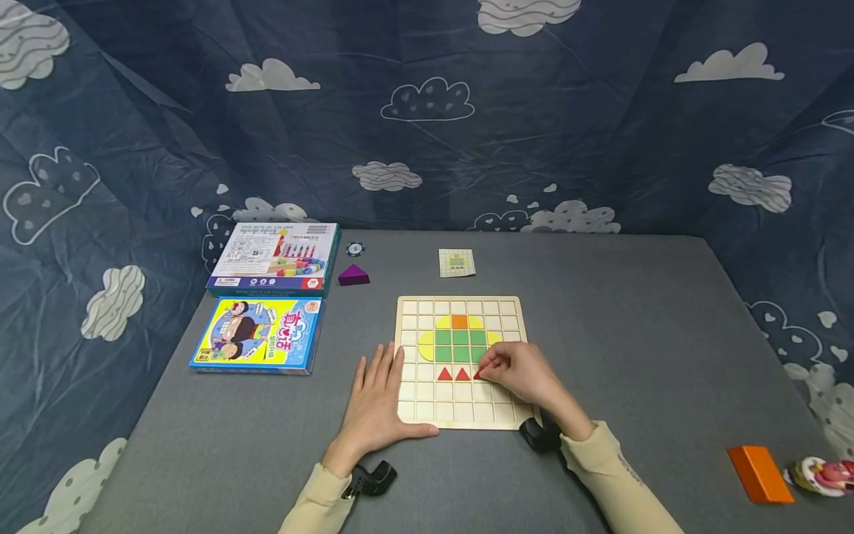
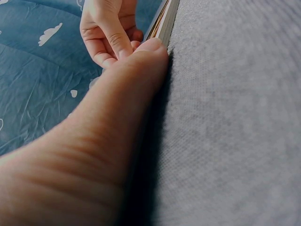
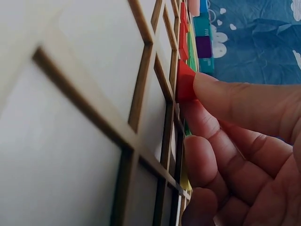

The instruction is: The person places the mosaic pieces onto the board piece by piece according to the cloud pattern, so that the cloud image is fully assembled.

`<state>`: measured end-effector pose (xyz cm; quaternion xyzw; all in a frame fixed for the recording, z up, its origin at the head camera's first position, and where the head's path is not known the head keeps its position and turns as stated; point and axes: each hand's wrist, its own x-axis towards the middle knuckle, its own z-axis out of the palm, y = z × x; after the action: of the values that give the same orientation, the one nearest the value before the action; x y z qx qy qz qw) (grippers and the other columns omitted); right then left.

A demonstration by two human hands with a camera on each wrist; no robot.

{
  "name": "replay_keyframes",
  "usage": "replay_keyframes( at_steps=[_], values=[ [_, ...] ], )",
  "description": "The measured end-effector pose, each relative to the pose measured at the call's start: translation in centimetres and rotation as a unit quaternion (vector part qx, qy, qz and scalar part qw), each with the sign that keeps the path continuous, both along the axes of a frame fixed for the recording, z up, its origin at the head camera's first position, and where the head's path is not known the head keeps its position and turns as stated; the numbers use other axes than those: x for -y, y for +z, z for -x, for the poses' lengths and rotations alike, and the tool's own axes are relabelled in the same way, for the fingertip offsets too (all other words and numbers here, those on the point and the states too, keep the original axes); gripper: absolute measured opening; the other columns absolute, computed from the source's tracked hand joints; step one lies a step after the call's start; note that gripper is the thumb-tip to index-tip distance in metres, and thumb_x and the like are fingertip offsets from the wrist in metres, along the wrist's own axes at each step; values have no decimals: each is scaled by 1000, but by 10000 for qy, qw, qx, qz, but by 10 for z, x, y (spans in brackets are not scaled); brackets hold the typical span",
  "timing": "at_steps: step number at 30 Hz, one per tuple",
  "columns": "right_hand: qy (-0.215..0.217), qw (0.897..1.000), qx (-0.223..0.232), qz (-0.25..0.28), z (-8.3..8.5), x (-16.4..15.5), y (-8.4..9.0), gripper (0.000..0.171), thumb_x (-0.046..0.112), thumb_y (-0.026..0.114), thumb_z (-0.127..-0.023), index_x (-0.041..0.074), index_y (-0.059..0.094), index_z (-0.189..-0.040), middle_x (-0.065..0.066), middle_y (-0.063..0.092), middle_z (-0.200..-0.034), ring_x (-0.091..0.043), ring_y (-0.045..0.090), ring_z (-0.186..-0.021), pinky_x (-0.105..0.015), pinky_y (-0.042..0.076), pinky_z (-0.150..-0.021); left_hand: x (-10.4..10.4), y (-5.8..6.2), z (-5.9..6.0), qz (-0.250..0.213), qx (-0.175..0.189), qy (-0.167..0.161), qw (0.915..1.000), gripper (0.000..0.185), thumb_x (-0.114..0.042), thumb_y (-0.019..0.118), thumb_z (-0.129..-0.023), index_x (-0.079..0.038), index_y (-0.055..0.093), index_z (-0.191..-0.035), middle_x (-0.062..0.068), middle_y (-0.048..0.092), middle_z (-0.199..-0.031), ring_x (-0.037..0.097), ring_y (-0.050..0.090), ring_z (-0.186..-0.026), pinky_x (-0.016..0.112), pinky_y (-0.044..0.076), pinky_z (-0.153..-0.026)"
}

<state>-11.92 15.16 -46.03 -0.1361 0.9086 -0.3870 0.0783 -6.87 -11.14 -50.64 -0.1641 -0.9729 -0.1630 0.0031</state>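
A wooden grid board [image 1: 425,411] lies flat on the table. My left hand [image 1: 375,404] rests at its lower left corner, fingers straight and thumb stretched along the near edge. Between thumb and fingers, my right hand [image 1: 520,372] pinches a red triangle piece [image 3: 186,82], which touches the board in the right wrist view. To its left, in the same row, sit two red triangles [image 1: 445,375]. Above them are several green squares [image 1: 460,338], yellow rounded pieces [image 1: 426,345] and one orange square [image 1: 459,322].
A small pattern card [image 1: 457,262] lies beyond the board. At the left are two game boxes [image 1: 256,335], a purple triangular block [image 1: 353,276] and a round chip [image 1: 356,249]. An orange block [image 1: 760,475] and a figurine [image 1: 823,475] stand at the near right.
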Motion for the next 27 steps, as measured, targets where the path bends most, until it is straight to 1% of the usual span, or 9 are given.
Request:
replay_keyframes(
  at_steps=[6,15,21,27],
  values=[
    [-56,9999,97,-48,0,2,1,8,6,77,-78,12,72,-77,7,61,-67,-9,53,-59,-26,42,-55,0,-1,0,9,-23,0,10000,132,-87,56,-59,-6,11,-153,12,12,-157,25,-1,-143,45,-4,-112],
    [-148,9997,143,-146,-1,3,1,7,7,77,-78,12,72,-76,7,61,-66,-9,53,-59,-27,42,-54,0,-1,0,-18,-63,-6,10000,131,-87,56,-59,-6,12,-153,13,13,-157,25,0,-143,45,-3,-112],
    [-178,9994,211,-231,-1,3,1,6,7,76,-78,11,73,-79,7,59,-66,-10,51,-59,-29,41,-55,0,-1,0,-32,-59,-17,10000,132,-86,57,-59,-6,12,-153,13,13,-157,25,0,-143,45,-3,-112],
    [-203,9991,185,-320,-1,3,2,6,7,76,-77,11,74,-81,6,57,-66,-11,50,-59,-29,39,-55,1,0,0,-60,-71,-26,10000,131,-86,58,-59,-6,13,-153,14,14,-156,26,0,-143,46,-3,-112]
  ],
)
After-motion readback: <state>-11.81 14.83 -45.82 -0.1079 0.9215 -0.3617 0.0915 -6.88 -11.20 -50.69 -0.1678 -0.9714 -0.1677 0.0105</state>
